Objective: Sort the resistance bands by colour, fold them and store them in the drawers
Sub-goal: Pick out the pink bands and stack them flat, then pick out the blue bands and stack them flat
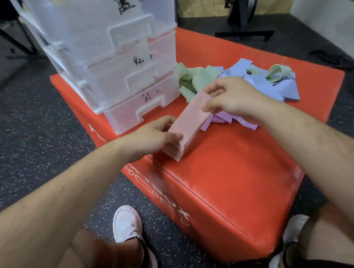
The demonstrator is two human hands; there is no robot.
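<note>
Pink band [188, 119]: folded, held at 5 o'clock of the drawers [123, 80].
Left hand [154, 136]: near end pinched.
Right hand [231, 100]: far end pinched.
Risk: folds likely sprung open if a pinch is loosened.

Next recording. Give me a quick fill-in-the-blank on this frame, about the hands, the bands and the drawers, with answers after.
The left hand and right hand hold a folded band coloured ___.
The clear drawer unit shows ___ drawer fronts.
The loose pile right of the drawer unit mixes green, purple and ___ bands.
Missing words: pink; three; blue.
</note>
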